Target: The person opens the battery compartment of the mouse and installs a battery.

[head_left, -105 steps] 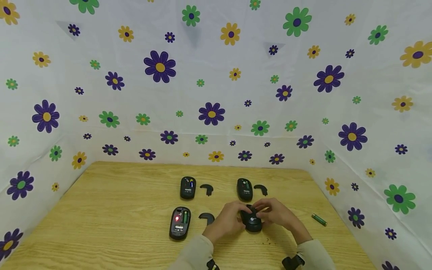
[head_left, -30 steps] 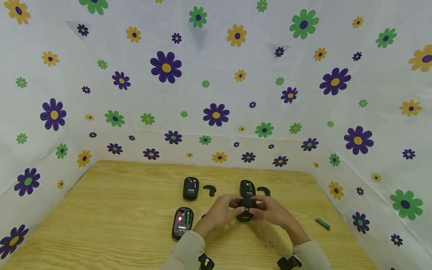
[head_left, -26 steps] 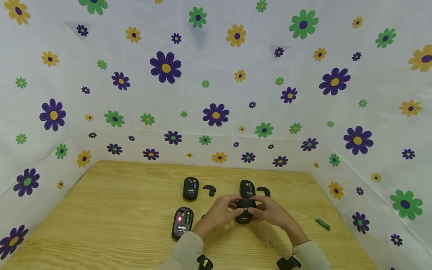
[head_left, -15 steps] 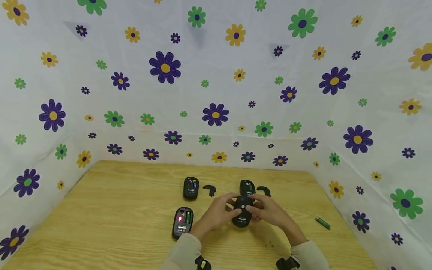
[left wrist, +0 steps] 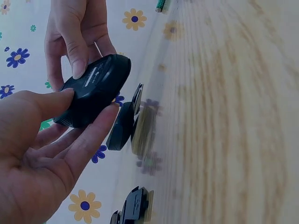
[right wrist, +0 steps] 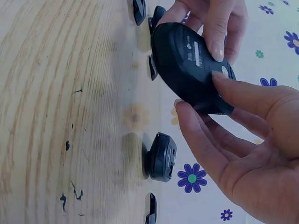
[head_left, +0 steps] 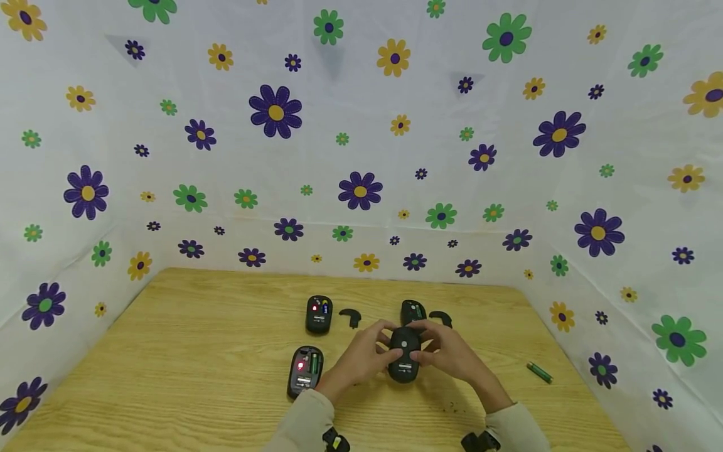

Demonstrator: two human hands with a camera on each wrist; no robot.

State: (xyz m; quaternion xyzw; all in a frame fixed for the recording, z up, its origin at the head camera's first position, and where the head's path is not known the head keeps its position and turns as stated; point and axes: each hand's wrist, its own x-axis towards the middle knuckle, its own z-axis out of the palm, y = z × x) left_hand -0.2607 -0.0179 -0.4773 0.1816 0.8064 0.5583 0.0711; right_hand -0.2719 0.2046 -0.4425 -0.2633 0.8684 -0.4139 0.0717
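Observation:
Between both hands a black computer mouse (head_left: pixel 404 367) is held above the table, its underside with a pale label facing the head camera. My left hand (head_left: pixel 366 356) grips its left side, thumb on the underside. From the other side my right hand (head_left: pixel 454 355) grips it, its thumb also on the underside. In the left wrist view the held mouse (left wrist: pixel 100 88) is tilted and off the wood. The right wrist view shows the same mouse (right wrist: pixel 180 58) with fingers beneath it. No opening shows in its underside.
Upside-down mice with exposed batteries lie near left (head_left: pixel 297 384), far left (head_left: pixel 319 321) and behind the held mouse (head_left: pixel 412 310). Curved black battery covers (head_left: pixel 353 315) (head_left: pixel 440 316) lie beside the far ones. A green battery (head_left: pixel 540 373) lies right. Dark crumbs (head_left: pixel 454 408) dot the wooden table (head_left: pixel 214 351).
The mouse was top side up in both hands; it has been lifted and turned so its underside shows. A red light now glows on the far left mouse.

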